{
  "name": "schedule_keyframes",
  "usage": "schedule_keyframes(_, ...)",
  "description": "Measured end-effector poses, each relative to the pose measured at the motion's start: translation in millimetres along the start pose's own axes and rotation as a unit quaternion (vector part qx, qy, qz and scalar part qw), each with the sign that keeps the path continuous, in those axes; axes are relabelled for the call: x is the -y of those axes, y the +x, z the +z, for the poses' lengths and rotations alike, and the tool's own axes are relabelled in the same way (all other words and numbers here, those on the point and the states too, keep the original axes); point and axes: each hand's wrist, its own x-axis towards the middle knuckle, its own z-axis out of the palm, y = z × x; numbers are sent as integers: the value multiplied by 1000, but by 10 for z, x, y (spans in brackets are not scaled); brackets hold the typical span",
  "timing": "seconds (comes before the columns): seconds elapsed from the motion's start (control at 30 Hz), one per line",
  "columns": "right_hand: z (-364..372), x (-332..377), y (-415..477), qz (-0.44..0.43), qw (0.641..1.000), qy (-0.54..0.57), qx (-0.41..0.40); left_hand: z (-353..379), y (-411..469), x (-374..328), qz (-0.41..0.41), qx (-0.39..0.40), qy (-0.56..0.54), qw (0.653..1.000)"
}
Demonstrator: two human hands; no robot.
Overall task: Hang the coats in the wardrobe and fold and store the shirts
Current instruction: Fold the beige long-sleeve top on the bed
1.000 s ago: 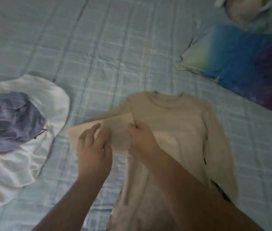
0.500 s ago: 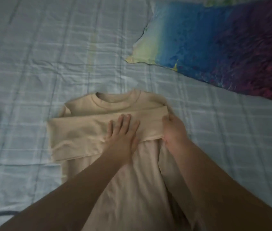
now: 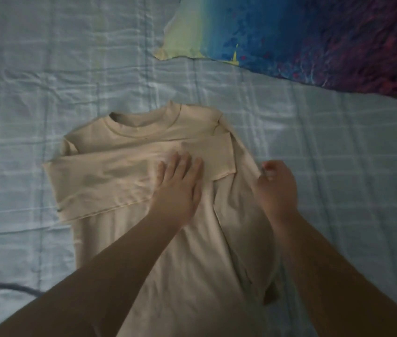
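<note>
A beige long-sleeved shirt (image 3: pixel 144 137) lies face up on the bed, collar toward the far side. One sleeve is folded flat across its chest. My left hand (image 3: pixel 178 188) presses on that folded sleeve with straight fingers. At the shirt's right edge my right hand (image 3: pixel 274 188) pinches the other sleeve near the shoulder, and that sleeve trails down along the shirt's right side.
The bed is covered by a pale blue checked sheet (image 3: pixel 46 81). A blue, yellow and purple pillow (image 3: pixel 302 37) lies at the far right. A dark cord (image 3: pixel 5 287) curves over the sheet at the lower left.
The left sleeve has been folded across the chest. My right hand moved from the cuff to the right sleeve and took hold of it. The view shifted right, losing the white and purple clothes.
</note>
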Motion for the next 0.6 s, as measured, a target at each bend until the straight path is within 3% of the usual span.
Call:
schedule_keyframes(0.23,-233,-447,-506,118,987,-13,106,159,-485,-498,130,19,-60,990)
schedule_keyframes(0.43,-589,-627,-831,85,960,-105,244,239,-774,-710,148,41,-49,987)
schedule_keyframes(0.5,-681,-693,-926,66,967,-52,241,227,-844,-769,159,44,-56,985)
schedule_keyframes(0.57,-783,-763,-1027,68,965,91,235,231,-897,-847,171,41,-65,982)
schedule_keyframes(0.6,-834,-797,-1074,76,948,176,255,246,-919,-897,176,37,-70,981)
